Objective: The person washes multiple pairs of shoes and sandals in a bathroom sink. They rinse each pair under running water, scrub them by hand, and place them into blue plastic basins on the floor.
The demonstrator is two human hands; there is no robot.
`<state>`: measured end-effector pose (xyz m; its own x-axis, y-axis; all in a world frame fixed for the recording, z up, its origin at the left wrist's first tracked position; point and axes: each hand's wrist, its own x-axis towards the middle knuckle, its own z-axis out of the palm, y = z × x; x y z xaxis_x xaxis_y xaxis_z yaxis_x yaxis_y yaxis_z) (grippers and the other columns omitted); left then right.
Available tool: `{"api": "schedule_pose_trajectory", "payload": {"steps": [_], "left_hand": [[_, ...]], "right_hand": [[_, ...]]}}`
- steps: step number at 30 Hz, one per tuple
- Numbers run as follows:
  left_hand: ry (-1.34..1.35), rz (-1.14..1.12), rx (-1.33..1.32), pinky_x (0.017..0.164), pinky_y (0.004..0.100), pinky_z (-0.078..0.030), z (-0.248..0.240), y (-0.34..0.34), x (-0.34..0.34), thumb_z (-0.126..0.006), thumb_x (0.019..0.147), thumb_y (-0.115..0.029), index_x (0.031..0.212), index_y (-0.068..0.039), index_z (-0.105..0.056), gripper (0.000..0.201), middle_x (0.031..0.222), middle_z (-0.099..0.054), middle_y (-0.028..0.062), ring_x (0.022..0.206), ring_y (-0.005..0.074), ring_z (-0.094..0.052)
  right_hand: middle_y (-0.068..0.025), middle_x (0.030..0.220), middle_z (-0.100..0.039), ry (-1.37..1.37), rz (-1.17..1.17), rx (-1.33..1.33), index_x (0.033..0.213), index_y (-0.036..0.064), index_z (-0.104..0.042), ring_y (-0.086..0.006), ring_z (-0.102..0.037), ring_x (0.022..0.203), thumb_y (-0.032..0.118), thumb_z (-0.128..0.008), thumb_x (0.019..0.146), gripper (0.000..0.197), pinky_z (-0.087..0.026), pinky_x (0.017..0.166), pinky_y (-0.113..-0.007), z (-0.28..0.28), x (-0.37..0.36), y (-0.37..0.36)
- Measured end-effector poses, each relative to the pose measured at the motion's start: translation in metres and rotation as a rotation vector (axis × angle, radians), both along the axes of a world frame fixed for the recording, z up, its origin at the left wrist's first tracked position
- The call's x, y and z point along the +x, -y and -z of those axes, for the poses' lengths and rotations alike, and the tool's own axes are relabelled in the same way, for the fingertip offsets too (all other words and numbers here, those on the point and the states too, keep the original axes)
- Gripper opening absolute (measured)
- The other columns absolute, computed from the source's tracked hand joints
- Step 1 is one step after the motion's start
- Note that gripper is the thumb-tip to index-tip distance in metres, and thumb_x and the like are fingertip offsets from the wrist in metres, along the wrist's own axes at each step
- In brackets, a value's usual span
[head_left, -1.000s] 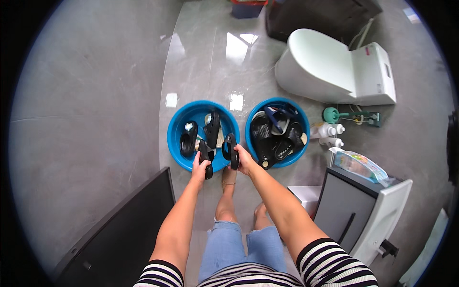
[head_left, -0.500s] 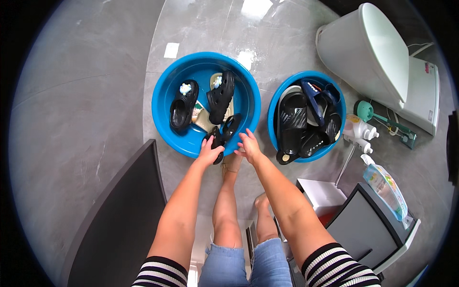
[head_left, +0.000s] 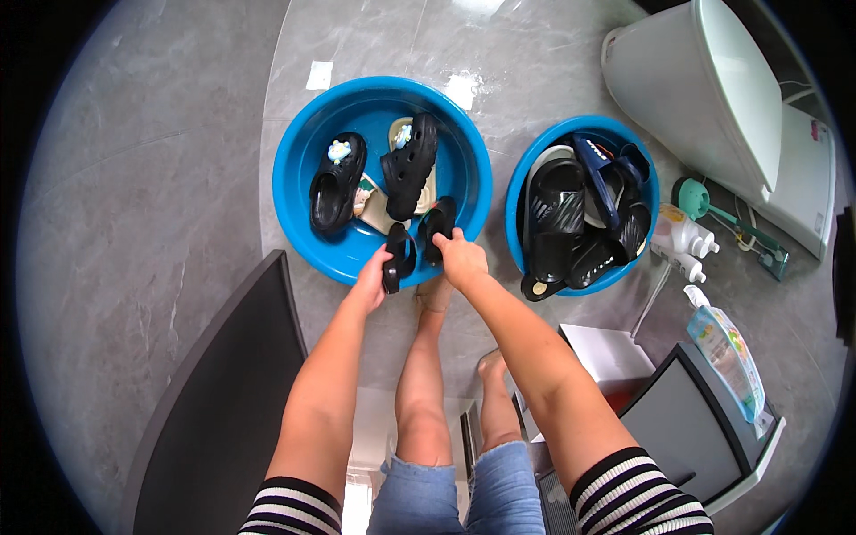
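Left hand (head_left: 371,278) clamps a black slipper (head_left: 394,263) just to its right; right hand (head_left: 465,260), grip partly hidden, seems clamped on the second slipper (head_left: 435,223) just ahead

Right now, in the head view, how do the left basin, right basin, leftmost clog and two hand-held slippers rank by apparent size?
1. Left basin
2. Right basin
3. Leftmost clog
4. Unranked: left slipper in the left hand, right slipper in the right hand; they look alike, partly covered.
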<state>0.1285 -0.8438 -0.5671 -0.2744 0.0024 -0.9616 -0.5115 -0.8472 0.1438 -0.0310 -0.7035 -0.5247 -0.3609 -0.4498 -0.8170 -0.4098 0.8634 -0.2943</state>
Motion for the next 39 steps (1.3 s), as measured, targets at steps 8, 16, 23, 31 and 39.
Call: {"api": "schedule_pose_trajectory", "payload": {"steps": [8, 16, 23, 31, 39], "left_hand": [[0.282, 0.14, -0.164, 0.083, 0.0507, -0.053, -0.01, -0.011, 0.009, -0.047, 0.097, -0.026, 0.154, -0.03, -0.018, 0.064, 0.146, -0.042, 0.0122, 0.113, 0.0307, -0.059], [0.291, 1.288, -0.73, 0.117, 0.0472, -0.022, -0.012, -0.016, 0.009, -0.067, 0.085, -0.038, 0.148, -0.028, -0.037, 0.07, 0.161, -0.009, 0.0169, 0.144, 0.0426, -0.014], [-0.412, 1.185, -1.057, 0.111, 0.0452, -0.03, -0.064, -0.061, -0.053, -0.066, 0.085, -0.02, 0.138, -0.007, -0.049, 0.057, 0.143, -0.044, 0.0231, 0.131, 0.0396, -0.04], [-0.286, 0.889, -0.537, 0.107, 0.0395, -0.038, -0.048, -0.195, -0.152, -0.075, 0.081, -0.037, 0.148, -0.004, -0.031, 0.087, 0.143, -0.045, 0.0239, 0.132, 0.0339, -0.045], [-0.059, 0.577, -0.45, 0.089, 0.0351, -0.046, -0.004, -0.23, -0.222, -0.066, 0.091, -0.027, 0.128, -0.007, -0.048, 0.046, 0.119, -0.06, 0.0082, 0.108, 0.0215, -0.057]], "right_hand": [[-0.0173, 0.148, -0.039, 0.002, 0.103, -0.146, 0.118, 0.0229, -0.058, -0.0385, -0.06, 0.109, 0.0, -0.054, 0.081, 0.044, -0.052, 0.088, -0.044, 0.008, 0.012, -0.043], [-0.0136, 0.157, -0.025, -0.015, 0.156, -0.13, 0.14, 0.037, -0.047, -0.0342, -0.057, 0.117, -0.002, -0.054, 0.078, 0.073, -0.051, 0.092, -0.042, -0.016, 0.017, -0.028], [-0.017, 0.132, -0.051, -0.292, 0.737, -0.343, 0.138, 0.0131, -0.048, -0.0314, -0.059, 0.108, 0.007, -0.064, 0.08, 0.06, -0.049, 0.09, -0.037, -0.04, 0.014, -0.11], [-0.0259, 0.137, -0.047, -0.468, 1.47, -0.027, 0.144, -0.0009, -0.035, -0.0398, -0.046, 0.127, 0.038, -0.078, 0.076, 0.089, -0.038, 0.107, -0.04, 0.0, -0.035, -0.285], [-0.0122, 0.115, -0.065, -0.371, 1.774, -0.23, 0.13, 0.0, -0.049, -0.0238, -0.064, 0.099, 0.003, -0.07, 0.078, 0.057, -0.052, 0.088, -0.035, 0.044, -0.093, -0.316]]}}
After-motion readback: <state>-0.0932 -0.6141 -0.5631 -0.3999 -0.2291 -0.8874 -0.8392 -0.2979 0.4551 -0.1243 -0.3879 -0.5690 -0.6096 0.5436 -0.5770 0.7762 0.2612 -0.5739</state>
